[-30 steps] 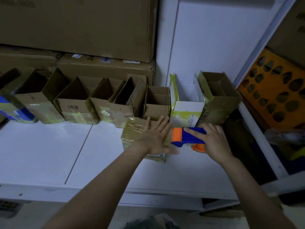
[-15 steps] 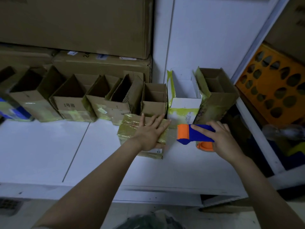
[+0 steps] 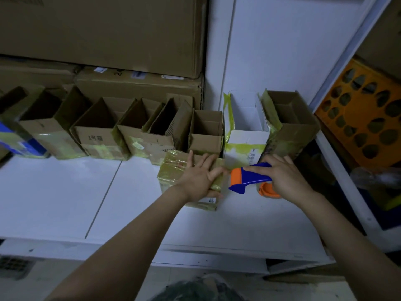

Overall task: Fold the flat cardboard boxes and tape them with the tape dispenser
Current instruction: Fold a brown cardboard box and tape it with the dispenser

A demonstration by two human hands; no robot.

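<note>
A small cardboard box [image 3: 173, 170] wrapped in yellowish tape lies on the white table [image 3: 65, 192]. My left hand [image 3: 198, 177] presses flat on top of it, fingers straight and spread. My right hand [image 3: 286, 177] grips a blue and orange tape dispenser [image 3: 247, 178] just right of the box, its orange front end close to the box's right edge. The orange tape roll [image 3: 268, 190] shows under my right hand.
A row of several open folded boxes [image 3: 102, 131] stands along the back of the table, with a white box [image 3: 247, 127] and a brown box [image 3: 290, 122] at the right. Large cartons [image 3: 108, 33] are stacked behind. An orange crate [image 3: 364, 114] sits far right.
The dispenser first pulled away to the right of the box, then came back left toward its edge. My left hand stays pressed on the box top.
</note>
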